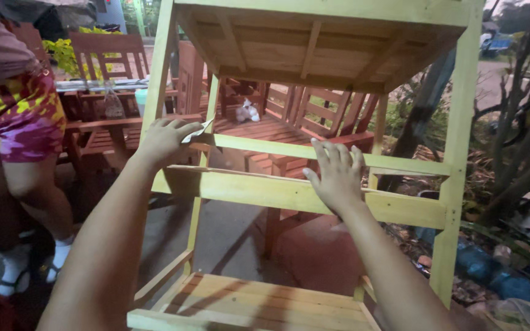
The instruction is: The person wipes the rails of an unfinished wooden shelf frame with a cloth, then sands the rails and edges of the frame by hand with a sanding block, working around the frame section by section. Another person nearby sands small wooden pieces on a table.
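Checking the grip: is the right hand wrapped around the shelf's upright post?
No. The right hand lies flat with open fingers on the horizontal rail of the yellow wooden shelf.

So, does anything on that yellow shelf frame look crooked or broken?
Nothing looks broken. One oddity: the middle level of the shelf has only rails and no slats, unlike the slatted bottom shelf. The left hand presses a sandpaper scrap on a rail; the right hand rests flat.

Open gap btwn shelf rails (314, 197); brown chairs (320, 113) prob. block behind.
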